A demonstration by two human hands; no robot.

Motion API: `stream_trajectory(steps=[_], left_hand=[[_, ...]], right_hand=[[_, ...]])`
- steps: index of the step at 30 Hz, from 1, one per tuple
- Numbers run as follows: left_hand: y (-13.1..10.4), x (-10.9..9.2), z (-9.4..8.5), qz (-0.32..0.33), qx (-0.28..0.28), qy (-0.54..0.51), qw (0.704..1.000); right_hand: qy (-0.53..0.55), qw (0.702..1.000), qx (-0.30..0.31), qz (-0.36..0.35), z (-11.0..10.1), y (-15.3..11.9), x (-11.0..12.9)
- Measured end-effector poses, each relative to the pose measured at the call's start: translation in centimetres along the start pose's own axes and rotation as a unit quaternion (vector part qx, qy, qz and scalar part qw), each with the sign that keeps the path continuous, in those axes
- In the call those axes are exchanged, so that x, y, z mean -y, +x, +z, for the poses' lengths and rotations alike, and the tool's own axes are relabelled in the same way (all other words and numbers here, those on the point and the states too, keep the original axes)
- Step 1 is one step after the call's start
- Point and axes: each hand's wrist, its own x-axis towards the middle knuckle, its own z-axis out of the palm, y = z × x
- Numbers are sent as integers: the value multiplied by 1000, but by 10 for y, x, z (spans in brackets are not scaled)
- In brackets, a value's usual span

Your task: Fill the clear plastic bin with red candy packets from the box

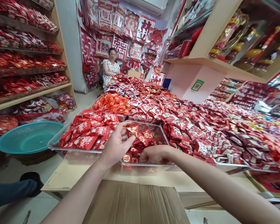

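Working both hands in the smaller clear tray (149, 165) at the centre of the frame calls for light, shallow fingers. The left hand's (115, 141) grip stands with thumb and forefinger apart, at either side of a red-and-gold packet (132, 130); whether it is clamped, I cannot tell. The right hand (155, 154) reaches down among small red packets (143, 138) by the near rim, its fingertips hidden, so its grip cannot be told. Best to lift by the crimped edges, avoid squeezing the filled middles, and keep the wrists off the rims, as the larger tray (76, 150) sits just beside. Double-happiness characters (囍) show on the wall hangings (144, 28) at upper centre; a green-framed sign (197, 86) at right bears a QR code. White script on the larger tray's packets (84, 127) is too small to read, and no brand is legible.
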Motion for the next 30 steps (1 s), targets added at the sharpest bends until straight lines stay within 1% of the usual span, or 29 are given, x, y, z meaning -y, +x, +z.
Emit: stream_trajectory(steps=[3,5,7,9,11,12,13,14,15,17,18,19,20,22,23,24,28,30], left_hand=[[0,0,-1,0,1,-6,1000],[0,0,0,0,-1,-4,1000],[0,0,0,2,1,3,1000],[0,0,0,3,3,10,1000],[0,0,0,4,3,12,1000],[0,0,0,5,2,10,1000],[0,0,0,6,1,9,1000],[0,1,0,7,0,6,1000],[0,2,-1,8,-1,4,1000],[0,3,-1,9,-1,3,1000],[0,3,-1,9,-1,4,1000],[0,3,-1,9,-2,5,1000],[-1,2,0,9,-1,5,1000],[-1,1,0,5,2,4,1000],[-1,0,1,4,2,2,1000],[-1,-1,1,2,2,0,1000],[-2,-3,2,4,0,3,1000],[-2,-2,2,4,2,11,1000]], right_hand=[[-28,999,-5,-21,2,1,-4],[-7,999,-32,-24,2,1,-9],[46,995,-84,-21,2,2,-17],[138,983,-122,-13,1,4,-25],[235,965,-116,-3,1,5,-31],[264,958,-110,0,1,5,-33],[269,956,-119,1,2,5,-34],[248,958,-145,-3,2,4,-33],[205,961,-187,-10,3,3,-32],[92,959,-269,-19,6,0,-27],[42,956,-289,-22,7,-1,-24],[8,957,-287,-27,10,-1,-22],[-6,963,-266,-33,12,-1,-21],[-2,978,-201,-46,18,2,-20],[5,982,-180,-51,20,4,-21],[11,984,-171,-50,21,6,-21],[4,979,-205,-3,19,12,-23],[-7,980,-198,-3,18,14,-21]])
